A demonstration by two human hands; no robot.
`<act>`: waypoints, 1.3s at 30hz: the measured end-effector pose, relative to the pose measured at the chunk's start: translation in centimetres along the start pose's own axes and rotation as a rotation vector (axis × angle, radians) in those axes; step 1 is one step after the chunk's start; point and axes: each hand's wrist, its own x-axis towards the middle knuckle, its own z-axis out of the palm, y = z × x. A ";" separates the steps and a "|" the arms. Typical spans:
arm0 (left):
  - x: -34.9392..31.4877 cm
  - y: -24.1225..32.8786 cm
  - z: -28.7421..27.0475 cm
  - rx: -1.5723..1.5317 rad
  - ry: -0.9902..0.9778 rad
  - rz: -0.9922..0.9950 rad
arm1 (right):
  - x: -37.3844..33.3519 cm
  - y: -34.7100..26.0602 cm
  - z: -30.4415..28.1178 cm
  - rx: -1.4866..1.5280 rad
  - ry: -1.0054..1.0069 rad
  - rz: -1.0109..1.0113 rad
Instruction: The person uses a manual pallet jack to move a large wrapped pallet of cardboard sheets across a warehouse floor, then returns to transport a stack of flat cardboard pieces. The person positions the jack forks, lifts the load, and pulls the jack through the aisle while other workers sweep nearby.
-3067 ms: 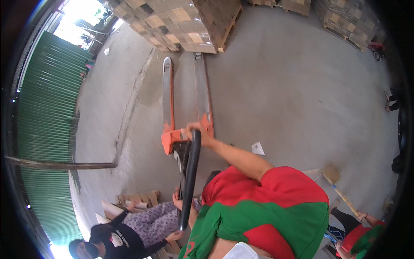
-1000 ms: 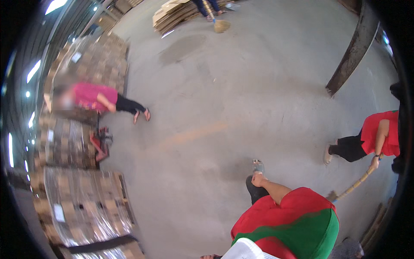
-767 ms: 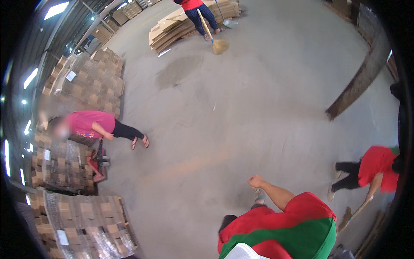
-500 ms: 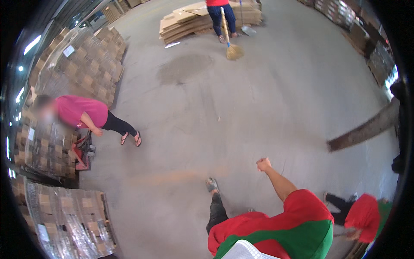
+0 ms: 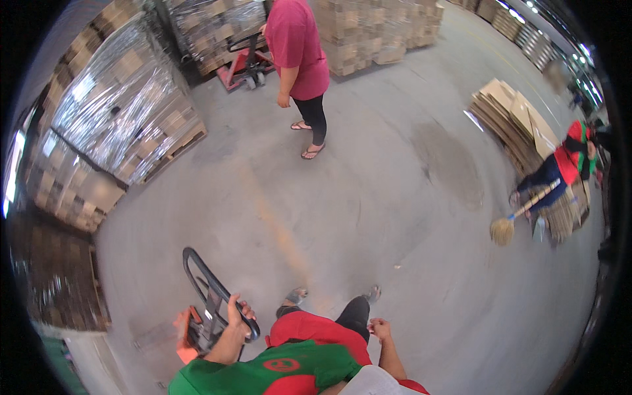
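Observation:
My left hand (image 5: 237, 310) grips the black loop handle (image 5: 212, 289) of an orange pallet jack (image 5: 191, 330) at the lower left. My right hand (image 5: 380, 328) hangs beside my hip with the fingers curled into a fist and nothing in it. My feet (image 5: 297, 295) stand on the grey concrete floor (image 5: 368, 217).
A person in a pink shirt (image 5: 299, 59) stands ahead beside a red pallet jack (image 5: 242, 66). Wrapped pallets of boxes (image 5: 125, 105) line the left and far side. At right a person in red (image 5: 566, 164) sweeps with a broom (image 5: 510, 224) near flattened cardboard (image 5: 513, 118).
The view has swung round: the person in pink is now close ahead and the sweeper is at right. My left hand now holds the pallet jack handle, which was out of view just before.

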 end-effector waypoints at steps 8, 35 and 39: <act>-4.6 -9.5 19.0 0.000 -0.153 0.208 | 17.1 -12.9 -19.5 -0.553 -0.046 -0.305; -37.8 -65.4 47.6 0.786 0.210 0.728 | -7.6 -39.8 -35.5 -1.916 -1.032 -1.744; -37.7 -68.2 51.1 0.720 -0.139 0.969 | -3.1 -44.1 -39.3 -1.891 -0.682 -1.701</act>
